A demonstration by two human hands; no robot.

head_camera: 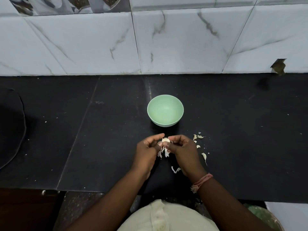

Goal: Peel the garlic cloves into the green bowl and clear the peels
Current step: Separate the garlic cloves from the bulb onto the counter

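I hold a garlic clove (165, 140) between both hands, above the black countertop (100, 147) and near its front edge, about midway along it. My left hand (147, 151) curls round the clove from one side, the thumb tip pressed against it and the forefinger arched over the top. My right hand (181, 150) pinches it from the other side, fingers bent inward, thumb against the skin. Loose papery peel (164, 152) hangs down from the clove between my palms. Whether the peel is partly attached or fully free I cannot tell.

The green bowl (165, 110) stands upright on the countertop just beyond my hands, toward the wall, apart from them. I see nothing inside it.

More garlic cloves (199, 137) lie scattered on the countertop just beside my right hand, on its outer side, one longer clove (204, 156) nearer the front edge. A curled scrap of peel (175, 169) lies below my right hand, near the wrist. A pinkish thread band (200, 181) is tied round my right wrist.

Behind the countertop rises a wall of white marbled tiles (166, 44).
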